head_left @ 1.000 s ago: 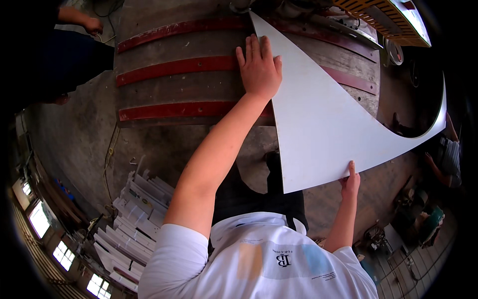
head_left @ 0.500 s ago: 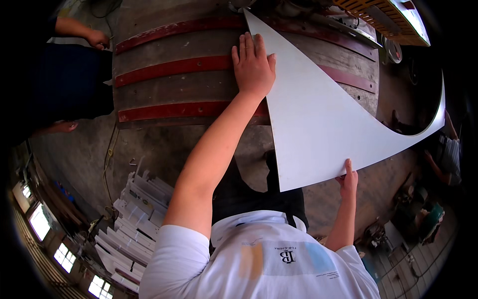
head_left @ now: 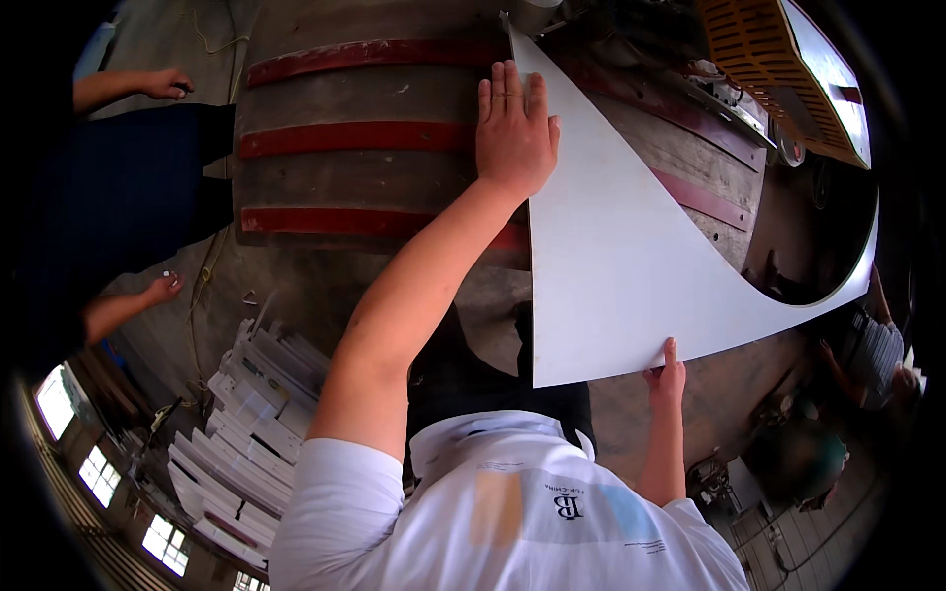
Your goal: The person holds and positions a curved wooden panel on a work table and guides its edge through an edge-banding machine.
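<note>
- Upper middle: left hand [head_left: 517, 138] stretched flat on white sheet [head_left: 611, 256]
- Lower right: right hand [head_left: 666, 376] pinching its bottom edge
- Upper right: yellow crate [head_left: 754, 54], can't see inside

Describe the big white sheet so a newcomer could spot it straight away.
Find the large table crossed by red strips at the top. Over its right half, and jutting past its near edge, is the white sheet. Unlike the narrow pale pieces piled at lower left, it is one broad piece with a deeply curved edge.
</note>
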`<action>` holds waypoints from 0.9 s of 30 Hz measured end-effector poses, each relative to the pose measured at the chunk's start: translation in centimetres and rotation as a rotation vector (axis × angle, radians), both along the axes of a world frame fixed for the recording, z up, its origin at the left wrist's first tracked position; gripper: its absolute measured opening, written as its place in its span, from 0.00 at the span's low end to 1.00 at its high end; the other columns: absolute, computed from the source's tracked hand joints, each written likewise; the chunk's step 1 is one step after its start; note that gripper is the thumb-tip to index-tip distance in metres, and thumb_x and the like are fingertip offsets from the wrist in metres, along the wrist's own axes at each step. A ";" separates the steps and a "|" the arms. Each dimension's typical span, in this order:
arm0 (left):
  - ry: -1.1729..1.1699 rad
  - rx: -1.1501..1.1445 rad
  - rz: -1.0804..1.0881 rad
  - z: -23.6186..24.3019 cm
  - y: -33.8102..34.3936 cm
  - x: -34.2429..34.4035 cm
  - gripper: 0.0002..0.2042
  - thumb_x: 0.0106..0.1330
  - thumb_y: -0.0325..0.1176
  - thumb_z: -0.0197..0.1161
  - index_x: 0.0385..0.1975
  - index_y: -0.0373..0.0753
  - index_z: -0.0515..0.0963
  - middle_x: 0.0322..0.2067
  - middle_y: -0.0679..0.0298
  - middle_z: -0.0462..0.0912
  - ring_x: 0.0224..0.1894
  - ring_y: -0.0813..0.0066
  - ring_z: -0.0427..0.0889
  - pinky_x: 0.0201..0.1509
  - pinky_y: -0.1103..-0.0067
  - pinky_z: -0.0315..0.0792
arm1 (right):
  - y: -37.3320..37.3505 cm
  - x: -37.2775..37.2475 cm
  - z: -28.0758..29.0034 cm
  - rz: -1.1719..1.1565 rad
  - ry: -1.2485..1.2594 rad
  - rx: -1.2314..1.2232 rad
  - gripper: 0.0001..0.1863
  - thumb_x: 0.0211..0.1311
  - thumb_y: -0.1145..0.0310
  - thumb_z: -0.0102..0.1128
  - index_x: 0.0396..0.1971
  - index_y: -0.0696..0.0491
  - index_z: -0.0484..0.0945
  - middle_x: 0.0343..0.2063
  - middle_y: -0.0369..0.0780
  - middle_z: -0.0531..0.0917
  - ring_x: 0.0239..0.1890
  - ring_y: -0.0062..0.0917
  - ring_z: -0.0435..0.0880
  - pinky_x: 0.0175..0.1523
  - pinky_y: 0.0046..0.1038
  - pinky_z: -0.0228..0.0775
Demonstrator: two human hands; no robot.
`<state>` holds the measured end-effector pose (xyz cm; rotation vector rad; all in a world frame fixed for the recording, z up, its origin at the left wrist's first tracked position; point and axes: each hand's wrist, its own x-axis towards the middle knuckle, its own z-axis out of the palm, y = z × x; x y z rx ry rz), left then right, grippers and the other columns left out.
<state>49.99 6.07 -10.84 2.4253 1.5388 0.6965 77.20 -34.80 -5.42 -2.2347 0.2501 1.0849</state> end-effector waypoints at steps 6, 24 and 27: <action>-0.015 -0.048 -0.006 0.3 1.2 -0.7 0.30 0.81 0.43 0.57 0.76 0.30 0.67 0.77 0.30 0.61 0.83 0.34 0.57 0.88 0.49 0.46 | 1.2 -0.8 0.1 -0.024 0.039 0.009 0.25 0.73 0.38 0.71 0.40 0.48 0.81 0.26 0.28 0.78 0.26 0.15 0.77 0.26 0.23 0.72; 0.045 -0.029 -0.039 0.2 5.6 -3.9 0.30 0.80 0.40 0.58 0.76 0.31 0.65 0.78 0.29 0.59 0.83 0.32 0.55 0.88 0.48 0.44 | 4.1 -4.3 -0.4 0.001 -0.012 0.043 0.26 0.76 0.41 0.68 0.48 0.51 0.82 0.30 0.28 0.81 0.25 0.13 0.75 0.24 0.21 0.63; 0.043 0.003 -0.050 0.3 6.2 -4.1 0.29 0.82 0.40 0.56 0.77 0.32 0.65 0.78 0.31 0.60 0.82 0.33 0.57 0.86 0.46 0.47 | 4.4 -4.9 0.0 0.011 0.027 0.057 0.30 0.75 0.40 0.68 0.55 0.54 0.82 0.37 0.33 0.85 0.29 0.17 0.80 0.25 0.22 0.68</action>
